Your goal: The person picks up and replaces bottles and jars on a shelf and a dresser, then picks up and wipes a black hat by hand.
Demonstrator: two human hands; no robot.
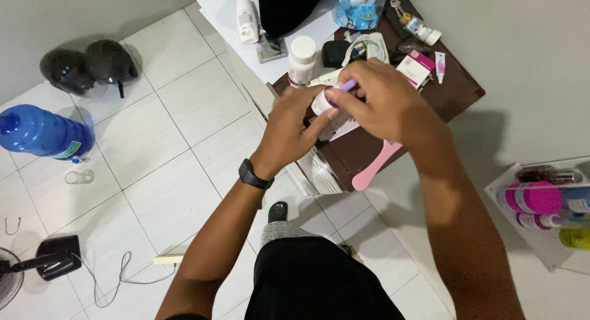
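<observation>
My left hand [294, 128] grips a small white bottle [322, 102] with a purple band, held above a dark brown table [458, 89]. My right hand [378, 98] is closed over the bottle's top, fingers on its purple cap [348, 85]. Most of the bottle is hidden by both hands. A black band sits on my left wrist. A pink flat handle [375, 166] pokes out below my right hand, over the table's front edge.
On the table stand a white bottle [302, 59], a white tube [247, 20], a pink-and-white box [416, 68], a black bag [286, 6] and small items. On the tiled floor are a blue water jug [40, 132], dark helmets [89, 65] and a fan base [56, 256]. A clear rack [544, 203] sits at right.
</observation>
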